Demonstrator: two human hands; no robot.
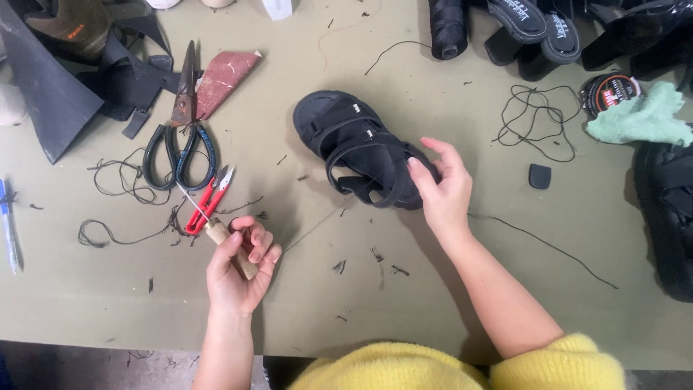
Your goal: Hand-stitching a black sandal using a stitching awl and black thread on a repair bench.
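My left hand (238, 269) grips a sewing awl (216, 231) by its wooden handle, its thin metal needle pointing up and to the left. Just beyond the needle lie red thread snips (209, 200). My right hand (442, 189) rests on the heel end of a black strappy sandal (359, 144), fingers curled on its back strap. The sandal lies flat on the olive-green table (404, 303), toe pointing to the far left.
Large black-handled shears (180, 130) lie at the left beside a reddish leather scrap (225, 76) and black material pieces (58, 87). Loose black thread (535, 119), a black thread spool (447, 29), a round tin (610, 92), a green cloth (639, 119) and more sandals (534, 29) sit right.
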